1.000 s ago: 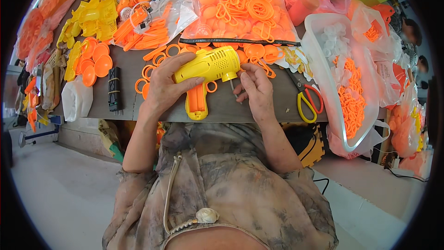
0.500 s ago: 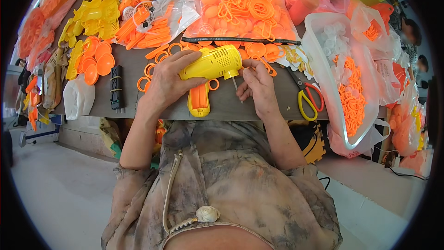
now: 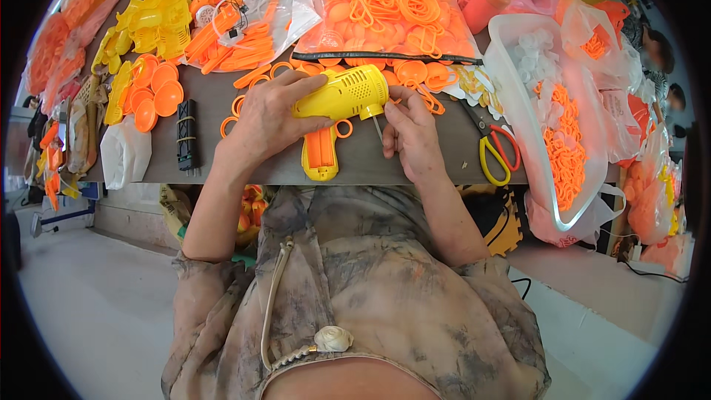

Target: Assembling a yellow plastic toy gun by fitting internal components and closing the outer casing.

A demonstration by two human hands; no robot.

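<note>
My left hand (image 3: 278,115) is wrapped round a yellow vented plastic toy housing (image 3: 349,92), its fingers over the top and its thumb along the lower side. A short yellow neck points down from the front end, and a thin metal rod (image 3: 378,127) shows under it. At that end my right hand (image 3: 412,130) has its fingers bent and closed, close against the housing; what they pinch is hidden. Below the housing is a yellow handle piece (image 3: 319,168) with an orange inside. Whether it is joined to the housing I cannot tell. An orange ring (image 3: 344,128) lies beside it.
Scissors (image 3: 494,150) with yellow and red handles lie right of my hand. Beyond stands a white plastic tub (image 3: 561,218) of orange parts. A clear bag (image 3: 385,54) of orange pieces lies at the back. Orange cups (image 3: 169,96) and a dark banded bundle (image 3: 187,137) are on the left.
The housing has shifted slightly right and up, with my left hand on it. My right hand's fingers have curled in closer around the neck and rod.
</note>
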